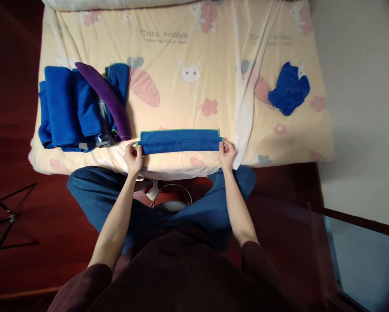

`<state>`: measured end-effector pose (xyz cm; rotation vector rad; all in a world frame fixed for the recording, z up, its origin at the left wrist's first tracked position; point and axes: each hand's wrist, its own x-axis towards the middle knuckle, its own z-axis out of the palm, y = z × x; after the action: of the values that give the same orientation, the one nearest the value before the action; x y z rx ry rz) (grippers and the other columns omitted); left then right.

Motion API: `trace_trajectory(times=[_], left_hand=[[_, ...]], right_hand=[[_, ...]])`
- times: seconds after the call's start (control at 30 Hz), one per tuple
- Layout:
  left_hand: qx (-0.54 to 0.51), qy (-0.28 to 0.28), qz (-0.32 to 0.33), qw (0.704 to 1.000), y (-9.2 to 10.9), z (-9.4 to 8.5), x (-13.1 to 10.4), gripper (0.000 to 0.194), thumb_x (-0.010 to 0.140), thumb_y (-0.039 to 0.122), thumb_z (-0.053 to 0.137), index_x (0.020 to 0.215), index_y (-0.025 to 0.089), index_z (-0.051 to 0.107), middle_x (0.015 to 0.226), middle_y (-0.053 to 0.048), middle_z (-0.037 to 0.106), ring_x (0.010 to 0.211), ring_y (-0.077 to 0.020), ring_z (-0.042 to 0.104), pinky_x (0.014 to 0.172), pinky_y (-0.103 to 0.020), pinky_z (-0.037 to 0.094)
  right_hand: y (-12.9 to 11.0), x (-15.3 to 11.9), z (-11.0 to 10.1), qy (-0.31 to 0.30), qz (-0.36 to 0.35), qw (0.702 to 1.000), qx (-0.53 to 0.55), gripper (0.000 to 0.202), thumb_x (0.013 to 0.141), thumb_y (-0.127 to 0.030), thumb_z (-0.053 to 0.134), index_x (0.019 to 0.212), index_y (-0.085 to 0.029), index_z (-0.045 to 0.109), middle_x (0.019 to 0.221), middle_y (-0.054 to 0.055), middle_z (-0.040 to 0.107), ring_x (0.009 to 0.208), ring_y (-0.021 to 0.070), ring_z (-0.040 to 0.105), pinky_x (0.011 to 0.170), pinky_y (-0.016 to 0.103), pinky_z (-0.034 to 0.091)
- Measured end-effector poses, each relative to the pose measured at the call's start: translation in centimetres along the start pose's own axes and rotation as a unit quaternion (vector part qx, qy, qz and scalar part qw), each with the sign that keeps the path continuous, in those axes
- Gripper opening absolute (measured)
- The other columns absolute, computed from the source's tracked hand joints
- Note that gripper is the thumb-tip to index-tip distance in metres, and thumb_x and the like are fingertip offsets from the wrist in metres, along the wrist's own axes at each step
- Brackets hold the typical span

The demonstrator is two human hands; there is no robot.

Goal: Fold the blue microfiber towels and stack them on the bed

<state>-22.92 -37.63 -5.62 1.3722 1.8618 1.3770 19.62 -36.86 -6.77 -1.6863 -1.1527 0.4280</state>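
Observation:
A blue cloth (181, 141) with green edging lies folded into a long, narrow strip near the bed's front edge. My left hand (134, 157) pinches its left end, and my right hand (226, 154) pinches the right end. Left of the strip is a pile of folded blue cloths (63, 106), with a rolled purple cloth (106, 97) lying slantwise over its right part. A crumpled blue cloth (289, 89) rests at the right side of the bed.
The bed (188, 104) has a yellow sheet printed with rabbits and carrots, with a whitish fold running down its right part. A black metal stand (11, 216) is on the floor at the left. A pale wall (360, 108) borders the bed's right side.

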Motion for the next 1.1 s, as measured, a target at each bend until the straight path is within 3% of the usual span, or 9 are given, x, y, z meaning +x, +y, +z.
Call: trace_trajectory(times=[0.4,0.5,0.63,0.7,0.8,0.97,1.1], left_hand=[[0.011,-0.003,0.01,1.0,0.3,0.0,-0.1,0.037,0.094,0.05,0.065,0.115,0.02,0.063,0.072,0.003,0.051,0.066,-0.0141,0.05,0.066,-0.027,0.042],[0.01,0.01,0.014,1.0,0.5,0.0,-0.2,0.043,0.093,0.053,0.065,0.121,0.021,0.061,0.087,-0.002,0.059,0.079,-0.0165,0.058,0.078,-0.031,0.048],[0.02,0.026,0.062,0.998,1.0,-0.4,-0.4,0.058,0.09,0.059,0.067,0.133,0.023,0.056,0.13,-0.012,0.06,0.119,-0.0251,0.059,0.103,-0.04,0.048],[0.032,0.004,0.094,0.995,1.3,-0.7,-0.4,0.061,0.089,0.06,0.068,0.136,0.023,0.056,0.142,-0.014,0.055,0.133,-0.0286,0.053,0.111,-0.045,0.043],[0.046,-0.053,0.139,0.988,1.7,-1.0,-0.4,0.057,0.09,0.056,0.069,0.135,0.024,0.061,0.145,-0.014,0.057,0.139,-0.0308,0.048,0.118,-0.051,0.036],[0.05,-0.126,0.149,0.979,1.8,-1.0,-0.1,0.051,0.086,0.048,0.074,0.131,0.024,0.067,0.139,-0.011,0.065,0.138,-0.0328,0.045,0.118,-0.057,0.035],[0.06,-0.164,0.166,0.97,1.8,-0.9,0.2,0.053,0.079,0.037,0.076,0.13,0.026,0.069,0.141,-0.009,0.064,0.139,-0.0345,0.045,0.12,-0.06,0.031]], right_hand=[[0.2,-0.1,0.1,0.003,-0.004,1.0,-0.026,0.047,0.092,-0.06,0.062,0.101,-0.016,0.072,0.085,0.006,0.066,0.07,0.0148,0.056,0.07,0.032,0.054],[0.1,-0.1,0.1,0.004,-0.011,1.0,-0.006,0.046,0.093,-0.057,0.061,0.112,-0.016,0.07,0.093,0.009,0.068,0.077,0.0165,0.06,0.075,0.033,0.056],[-0.6,-0.2,-0.4,0.006,-0.039,0.999,0.024,0.05,0.096,-0.052,0.058,0.133,-0.018,0.063,0.124,0.016,0.064,0.105,0.0243,0.065,0.092,0.044,0.058],[-1.0,-0.3,-0.7,-0.003,-0.07,0.998,0.011,0.048,0.098,-0.05,0.055,0.135,-0.019,0.063,0.134,0.017,0.062,0.121,0.0279,0.062,0.103,0.051,0.054],[-1.7,-0.4,-1.0,-0.039,-0.124,0.991,-0.019,0.04,0.1,-0.045,0.053,0.128,-0.02,0.069,0.134,0.015,0.066,0.132,0.0285,0.058,0.115,0.056,0.045],[-2.4,-0.4,-1.5,-0.123,-0.17,0.976,-0.063,0.034,0.096,-0.039,0.059,0.124,-0.023,0.071,0.135,0.011,0.07,0.13,0.0276,0.059,0.114,0.055,0.046],[-3.0,-0.3,-2.2,-0.186,-0.185,0.96,-0.102,0.043,0.086,-0.025,0.063,0.129,-0.023,0.068,0.145,0.007,0.064,0.133,0.0281,0.054,0.116,0.054,0.043]])
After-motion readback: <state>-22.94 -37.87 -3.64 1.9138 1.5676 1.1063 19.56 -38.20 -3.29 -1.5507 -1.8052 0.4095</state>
